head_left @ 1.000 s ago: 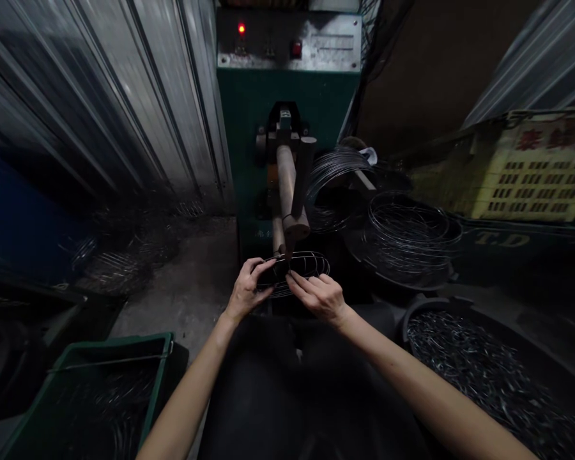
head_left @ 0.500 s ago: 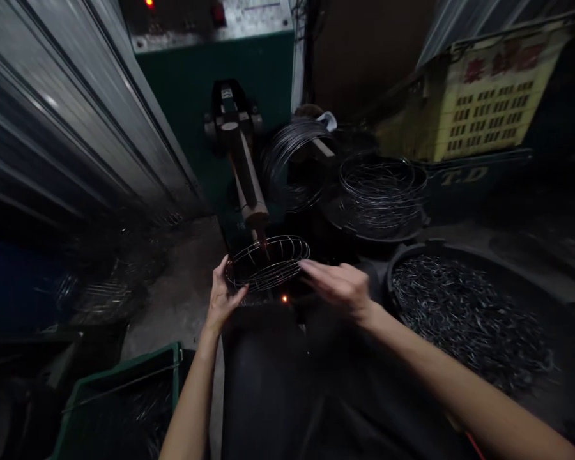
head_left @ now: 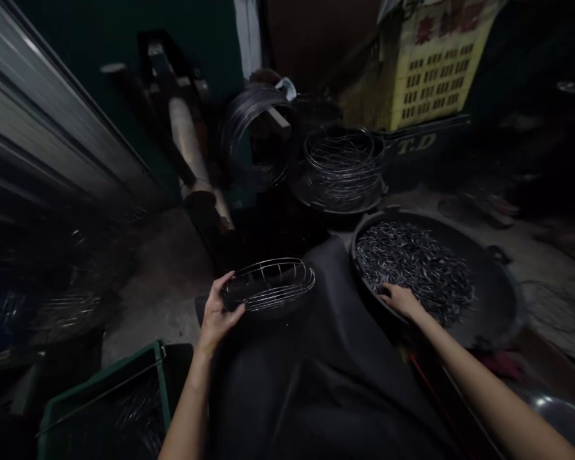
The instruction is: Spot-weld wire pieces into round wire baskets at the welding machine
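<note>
My left hand point(head_left: 220, 311) is closed on the left end of a round wire cage point(head_left: 278, 295), thumb in front and fingers behind. The cage is made of thin shiny wire hoops joined by short cross wires, and it is held above the dark cloth over my lap. At the near left rim of a wide black basin point(head_left: 501, 300), my right hand point(head_left: 401, 300) reaches into a heap of small curved metal pieces point(head_left: 416, 262). Its fingers are bent inward and partly hidden, so what they pinch cannot be made out.
Ahead on the left stands a green machine with a long cylindrical arm point(head_left: 189, 140). Wire coils point(head_left: 256, 105) and a tray of wire rings point(head_left: 345, 166) sit behind the basin. A yellow crate point(head_left: 431, 83) is at the back; a green crate point(head_left: 103, 370) is at lower left.
My right hand has left the wire cage and moved right to the basin. The left hand has drawn the cage back from the machine's arm tip. The view has turned right and downward.
</note>
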{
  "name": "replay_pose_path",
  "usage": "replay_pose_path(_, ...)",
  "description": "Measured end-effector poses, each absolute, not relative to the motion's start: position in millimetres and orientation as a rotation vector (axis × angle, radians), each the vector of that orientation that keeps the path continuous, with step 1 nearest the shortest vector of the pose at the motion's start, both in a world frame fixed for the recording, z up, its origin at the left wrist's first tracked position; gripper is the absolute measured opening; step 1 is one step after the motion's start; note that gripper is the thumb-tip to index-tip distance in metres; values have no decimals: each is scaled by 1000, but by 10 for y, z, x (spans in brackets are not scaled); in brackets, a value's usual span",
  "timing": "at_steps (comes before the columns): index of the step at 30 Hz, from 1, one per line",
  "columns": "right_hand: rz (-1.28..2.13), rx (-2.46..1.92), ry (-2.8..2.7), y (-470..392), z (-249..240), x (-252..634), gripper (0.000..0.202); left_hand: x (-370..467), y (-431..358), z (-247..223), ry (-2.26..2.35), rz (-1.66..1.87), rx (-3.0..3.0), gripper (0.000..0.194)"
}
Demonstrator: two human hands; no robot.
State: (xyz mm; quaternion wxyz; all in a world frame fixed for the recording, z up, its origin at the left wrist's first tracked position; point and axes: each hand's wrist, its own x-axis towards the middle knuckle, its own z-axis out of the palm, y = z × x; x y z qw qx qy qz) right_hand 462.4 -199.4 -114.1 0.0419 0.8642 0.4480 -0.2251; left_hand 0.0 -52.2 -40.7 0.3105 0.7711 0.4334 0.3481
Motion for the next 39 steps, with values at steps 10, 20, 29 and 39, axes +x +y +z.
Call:
replay_pose_path(10, -402, 2963, 1287, -2123, -708, 4562, 31, 88, -548, -538, 1140, 1043, 2090, 56)
replay_pose_path(20, -2208, 2422, 2003, -1434, 598, 3133, 37, 327, -459, -29, 1114, 1065, 2262, 53)
replay_pose_path(29, -8, 1606, 2900, -791, 647, 2403, 36, 294, -484, 191, 1086, 1019, 2358, 55)
replay_pose_path(39, 1036, 1080, 3278, -538, 467, 2386, 24, 147, -401, 154, 1103, 1142, 2232, 55)
